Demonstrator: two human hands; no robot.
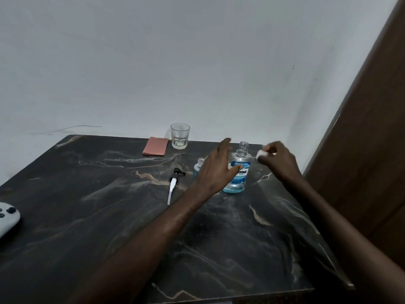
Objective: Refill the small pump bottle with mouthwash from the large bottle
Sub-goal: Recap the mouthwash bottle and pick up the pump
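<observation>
The large mouthwash bottle (239, 172) stands upright on the dark marble table (131, 216), its neck uncapped, with blue liquid low inside. My left hand (217, 170) is spread open beside it, thumb touching the label, fingers straight. Behind that hand stands the small bottle (199, 165), open at the top and partly hidden. The pump head (174, 183), black with a white tube, lies flat on the table to the left. My right hand (278, 160) hovers right of the large bottle and pinches its white cap (260, 153).
A clear glass (180, 136) and a folded pink cloth (156, 146) sit near the table's back edge. A grey controller (7, 218) lies at the left edge. A brown wooden panel (372, 150) rises on the right.
</observation>
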